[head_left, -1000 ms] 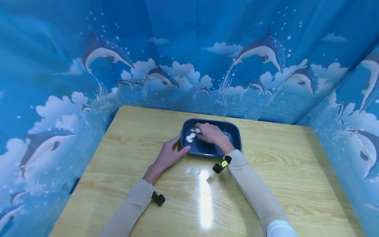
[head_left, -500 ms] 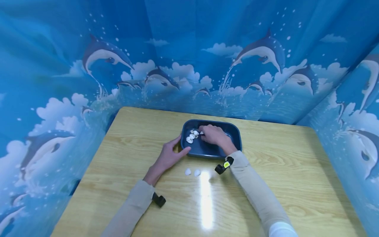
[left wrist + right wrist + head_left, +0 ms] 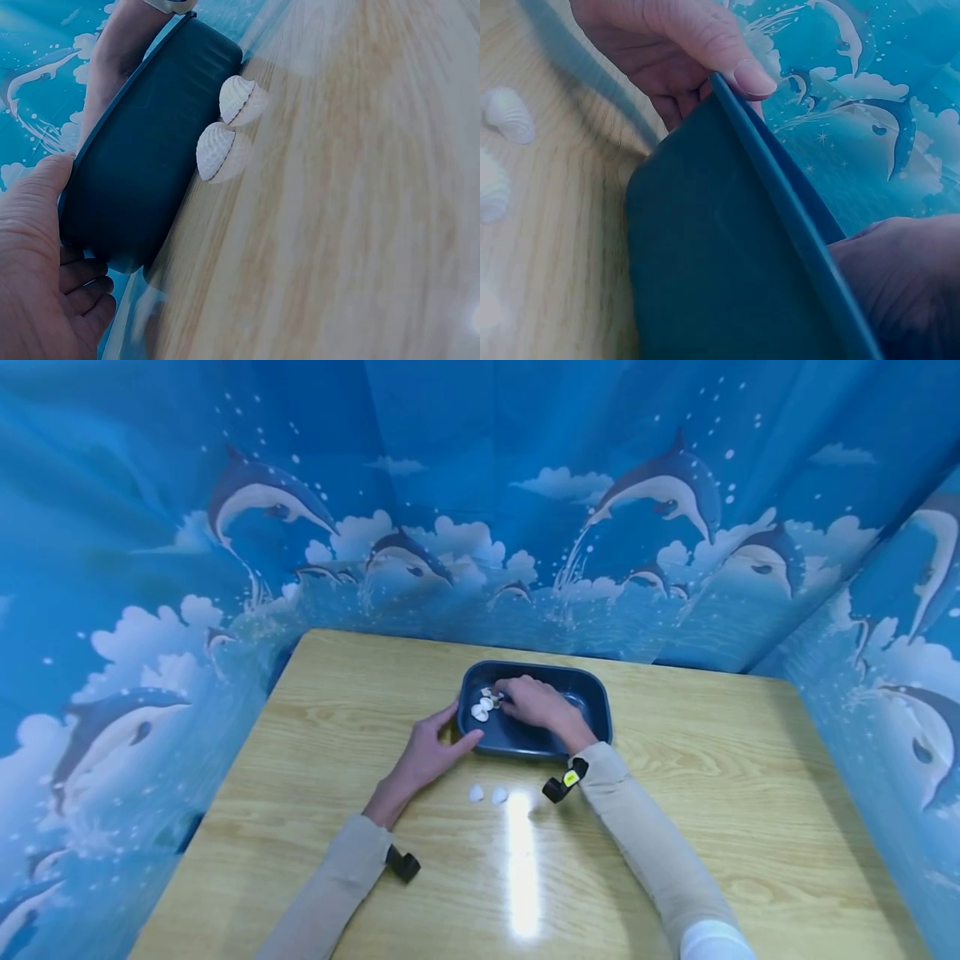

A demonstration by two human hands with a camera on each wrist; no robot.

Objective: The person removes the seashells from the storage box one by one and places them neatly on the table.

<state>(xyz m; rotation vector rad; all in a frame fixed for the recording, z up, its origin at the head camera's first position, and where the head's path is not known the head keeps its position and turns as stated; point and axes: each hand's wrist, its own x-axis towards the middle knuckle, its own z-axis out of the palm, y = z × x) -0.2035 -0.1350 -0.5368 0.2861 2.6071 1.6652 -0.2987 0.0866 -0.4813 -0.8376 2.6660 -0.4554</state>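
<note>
A person in beige sleeves works over a dark blue plastic tub [image 3: 592, 693] that sits toward the far middle of a pale wooden table [image 3: 712, 793], with a dolphin-print blue curtain [image 3: 450, 485] hung close around three sides. The left hand [image 3: 427, 753] steadies the tub at its near-left corner: the thumb is hooked over the rim, as the right wrist view shows plainly, and the remaining fingers are curled against the outer wall, so this hand is gripping the tub. The right hand [image 3: 534, 702] reaches down inside the tub, knuckles up and fingers bent toward a small cluster of white seashells [image 3: 482, 706] gathered in the tub's left end. The fingertips meet the cluster, but whether they have closed on a shell cannot be told from any view, since the hand's back covers them from above and the tub wall hides them from the wrist.

Two more white ribbed shells [image 3: 487, 794] lie side by side on the table, just in front of the tub's near wall and between the two forearms; in the left wrist view they [image 3: 225, 131] appear close up against that wall. A small black camera unit [image 3: 562, 781] with a yellow tag is strapped at the right wrist, and another black unit [image 3: 402, 863] at the left. A bright streak of ceiling light glares off the tabletop near the person.
</note>
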